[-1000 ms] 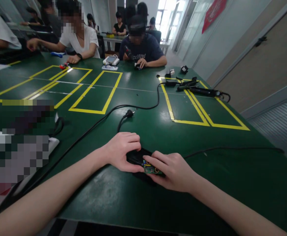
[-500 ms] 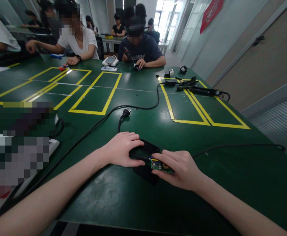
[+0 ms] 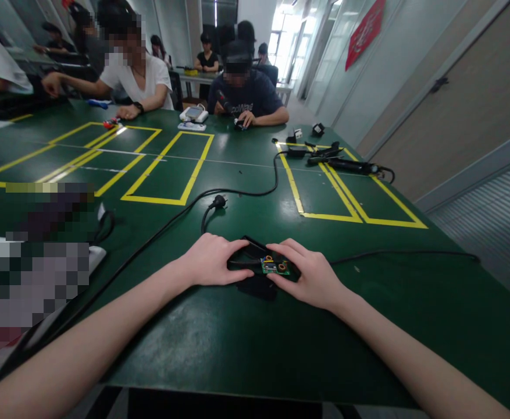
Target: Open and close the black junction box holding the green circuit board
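Your left hand (image 3: 213,260) curves round end of black casing (image 3: 257,248), likely steadying it; right hand (image 3: 310,274) brackets circuit board (image 3: 274,267), components facing up; cannot tell whether either grips or merely touches; board sits over casing; beyond, power plug (image 3: 220,202) lies on green table (image 3: 246,355)

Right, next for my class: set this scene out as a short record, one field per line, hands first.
Left hand: thumb and fingers spread, at the black case
Right hand: thumb and fingers on either side of the circuit board
Plug: black, beyond the left hand
Table: green, marked with yellow tape
Across the table: a person in a dark shirt
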`<state>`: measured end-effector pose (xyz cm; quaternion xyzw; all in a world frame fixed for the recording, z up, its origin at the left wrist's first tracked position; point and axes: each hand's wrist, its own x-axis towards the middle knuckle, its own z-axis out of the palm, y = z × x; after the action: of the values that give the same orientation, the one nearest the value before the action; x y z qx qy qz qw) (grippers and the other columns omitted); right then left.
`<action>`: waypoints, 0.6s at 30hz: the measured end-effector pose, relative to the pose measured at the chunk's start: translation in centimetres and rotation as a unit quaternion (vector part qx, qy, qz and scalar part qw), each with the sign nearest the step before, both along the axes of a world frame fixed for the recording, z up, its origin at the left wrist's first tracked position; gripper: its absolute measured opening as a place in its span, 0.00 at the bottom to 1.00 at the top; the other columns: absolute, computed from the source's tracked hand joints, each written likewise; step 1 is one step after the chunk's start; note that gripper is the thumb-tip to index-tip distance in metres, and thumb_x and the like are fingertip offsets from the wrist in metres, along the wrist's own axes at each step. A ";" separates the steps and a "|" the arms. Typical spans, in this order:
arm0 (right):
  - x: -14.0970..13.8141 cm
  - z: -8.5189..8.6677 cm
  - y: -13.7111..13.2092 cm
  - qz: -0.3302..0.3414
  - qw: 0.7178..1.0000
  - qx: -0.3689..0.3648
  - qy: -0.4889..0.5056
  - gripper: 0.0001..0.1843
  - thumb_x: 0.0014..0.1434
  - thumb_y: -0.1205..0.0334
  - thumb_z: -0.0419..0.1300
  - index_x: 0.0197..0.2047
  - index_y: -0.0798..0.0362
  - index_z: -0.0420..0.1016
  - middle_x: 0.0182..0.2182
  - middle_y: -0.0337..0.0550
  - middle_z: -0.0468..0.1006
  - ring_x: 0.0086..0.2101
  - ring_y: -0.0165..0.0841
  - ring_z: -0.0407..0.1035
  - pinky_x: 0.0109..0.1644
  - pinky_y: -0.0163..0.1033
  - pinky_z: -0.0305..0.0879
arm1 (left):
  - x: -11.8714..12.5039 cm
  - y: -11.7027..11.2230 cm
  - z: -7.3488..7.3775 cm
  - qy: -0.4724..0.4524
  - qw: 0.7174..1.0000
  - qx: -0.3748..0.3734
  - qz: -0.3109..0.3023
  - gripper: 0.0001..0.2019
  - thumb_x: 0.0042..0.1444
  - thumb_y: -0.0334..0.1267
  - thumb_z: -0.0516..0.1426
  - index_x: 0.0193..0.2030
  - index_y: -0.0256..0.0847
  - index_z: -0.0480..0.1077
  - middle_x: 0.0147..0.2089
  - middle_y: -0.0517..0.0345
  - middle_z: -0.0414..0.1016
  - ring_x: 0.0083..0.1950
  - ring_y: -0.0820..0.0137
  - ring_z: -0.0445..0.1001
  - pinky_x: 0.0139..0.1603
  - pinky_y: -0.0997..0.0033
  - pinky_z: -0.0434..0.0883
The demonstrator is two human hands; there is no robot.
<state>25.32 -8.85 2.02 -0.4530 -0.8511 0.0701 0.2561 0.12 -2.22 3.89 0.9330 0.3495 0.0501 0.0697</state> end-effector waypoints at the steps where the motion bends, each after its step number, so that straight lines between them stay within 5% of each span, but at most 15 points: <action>1: 0.2 0.0 0.2 -0.005 1.000 -0.003 0.000 0.21 0.67 0.54 0.62 0.61 0.49 0.71 0.46 0.47 0.80 0.40 0.39 0.79 0.40 0.39 0.75 | 0.1 0.0 0.1 0.008 1.000 0.002 0.016 0.29 0.62 0.60 0.60 0.62 0.41 0.74 0.37 0.49 0.85 0.36 0.54 0.85 0.35 0.65 0.75; 6: 1.6 0.2 1.1 -0.032 0.999 -0.027 -0.027 0.20 0.65 0.51 0.63 0.57 0.50 0.74 0.41 0.46 0.82 0.35 0.38 0.78 0.37 0.40 0.72 | 0.4 0.0 0.2 0.030 0.996 0.006 0.087 0.32 0.62 0.64 0.58 0.59 0.39 0.74 0.39 0.44 0.85 0.38 0.49 0.85 0.35 0.62 0.75; 11: 4.3 0.9 2.3 -0.038 0.993 -0.089 -0.064 0.13 0.64 0.48 0.63 0.41 0.50 0.77 0.33 0.42 0.82 0.30 0.36 0.75 0.33 0.38 0.67 | 0.3 0.2 0.0 0.025 0.994 0.031 0.103 0.33 0.62 0.67 0.56 0.58 0.39 0.75 0.36 0.46 0.84 0.37 0.52 0.84 0.34 0.65 0.73; 18: 6.6 1.2 3.4 -0.036 0.991 -0.122 -0.047 0.22 0.70 0.46 0.55 0.30 0.51 0.76 0.27 0.42 0.79 0.27 0.34 0.71 0.31 0.38 0.62 | -0.2 0.6 -0.3 -0.002 0.994 0.013 0.109 0.35 0.62 0.65 0.57 0.64 0.37 0.73 0.47 0.44 0.82 0.48 0.51 0.82 0.43 0.60 0.76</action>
<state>31.94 -5.43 3.21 -0.5141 -0.8304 0.1426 0.1607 -0.08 -1.65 3.57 0.8902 0.4479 0.0640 0.0528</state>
